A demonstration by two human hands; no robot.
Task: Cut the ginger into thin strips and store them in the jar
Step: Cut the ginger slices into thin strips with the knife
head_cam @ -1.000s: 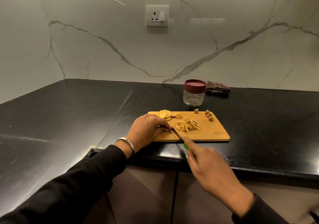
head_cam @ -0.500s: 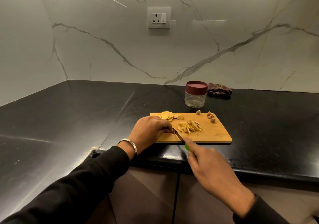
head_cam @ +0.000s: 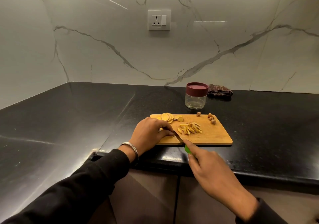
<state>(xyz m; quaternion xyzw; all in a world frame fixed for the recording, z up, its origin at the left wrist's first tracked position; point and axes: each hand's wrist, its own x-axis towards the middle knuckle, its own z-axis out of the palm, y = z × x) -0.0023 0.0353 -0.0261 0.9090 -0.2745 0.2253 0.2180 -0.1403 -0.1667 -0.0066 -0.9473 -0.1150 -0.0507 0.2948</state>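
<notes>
Left hand (head_cam: 150,132) curled, fingertips pressing something on the wooden board (head_cam: 215,135) w/ the knife (head_cam: 178,137) blade right beside them; the piece itself is hidden. Right hand (head_cam: 209,167) grips the green handle, index finger laid fwd. Ginger strips (head_cam: 190,128) piled mid-board, ginger slices (head_cam: 168,117) at far-left edge. Jar (head_cam: 196,95), lid on, stands on counter (head_cam: 77,120) just behind board.

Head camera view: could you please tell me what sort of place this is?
Most likely a home kitchen: a black stone countertop, a marble-look backsplash with a wall socket, and a wooden cutting board.
</notes>
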